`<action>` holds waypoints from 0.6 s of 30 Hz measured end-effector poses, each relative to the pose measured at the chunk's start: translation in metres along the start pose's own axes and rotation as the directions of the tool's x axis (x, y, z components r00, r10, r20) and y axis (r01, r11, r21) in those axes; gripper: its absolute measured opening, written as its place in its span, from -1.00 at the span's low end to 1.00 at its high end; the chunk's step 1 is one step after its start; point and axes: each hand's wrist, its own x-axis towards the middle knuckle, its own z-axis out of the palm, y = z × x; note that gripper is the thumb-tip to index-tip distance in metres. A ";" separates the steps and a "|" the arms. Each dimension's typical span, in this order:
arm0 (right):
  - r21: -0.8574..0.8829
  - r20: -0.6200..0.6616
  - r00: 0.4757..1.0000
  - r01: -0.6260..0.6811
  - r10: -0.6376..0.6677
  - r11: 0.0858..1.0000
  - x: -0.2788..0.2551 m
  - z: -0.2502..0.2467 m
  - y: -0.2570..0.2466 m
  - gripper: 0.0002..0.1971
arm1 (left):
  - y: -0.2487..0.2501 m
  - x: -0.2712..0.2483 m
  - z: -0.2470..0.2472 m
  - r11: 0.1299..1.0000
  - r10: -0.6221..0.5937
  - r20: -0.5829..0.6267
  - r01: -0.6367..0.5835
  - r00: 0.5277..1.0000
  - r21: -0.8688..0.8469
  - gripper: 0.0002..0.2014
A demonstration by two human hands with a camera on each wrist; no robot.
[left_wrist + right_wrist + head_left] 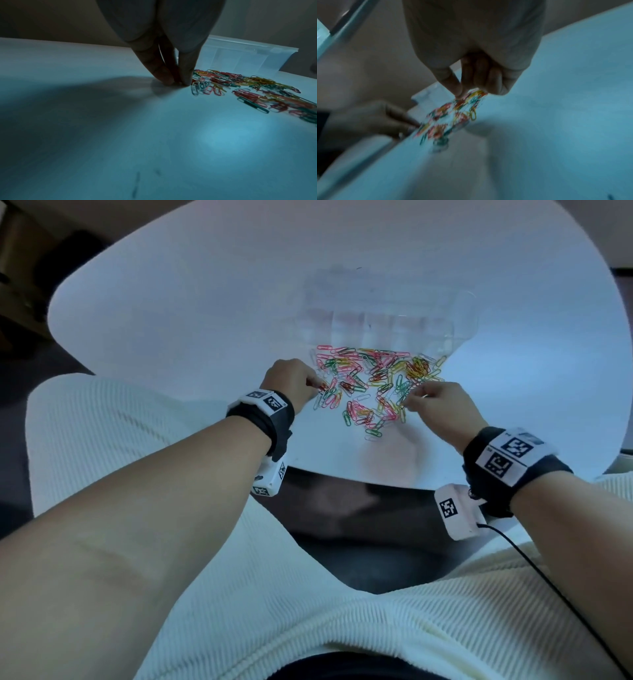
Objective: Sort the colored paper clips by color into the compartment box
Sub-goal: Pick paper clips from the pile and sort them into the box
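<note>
Head view: both my hands are down on the white table [171, 302], one at each side of the paper clips [373, 381], which lie in a loose mixed spread of pink, green, yellow, red and blue. Left hand [291, 383] at the pile's left edge, fingertips [186, 79] drawn together and pressed to the tabletop beside the nearest clips; something small may be pinched there, but I cannot tell. Right hand [442, 409] at the pile's right edge, fingers curled downward, thumb tip [458, 92] close against the first finger just over the clips (right wrist view is blurred, so whether a clip is held is unclear). Clear compartment box [383, 313] sits just beyond the pile, on its far side. No clips show inside it from here.
</note>
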 end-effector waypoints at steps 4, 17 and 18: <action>-0.211 0.000 0.995 0.095 -0.098 0.973 -0.002 0.013 0.001 -0.87 | 0.001 0.000 0.000 1.000 -0.012 -0.010 0.012 1.000 0.018 -0.83; -0.416 -0.008 0.959 0.255 -0.284 0.873 0.025 0.043 -0.038 -0.78 | 0.014 -0.005 0.009 0.976 0.005 0.068 -0.020 0.998 0.219 -0.82; -0.431 0.005 0.957 0.264 -0.290 0.863 0.026 0.048 -0.042 -0.77 | 0.013 -0.006 0.009 0.978 0.000 0.071 -0.015 0.997 0.209 -0.82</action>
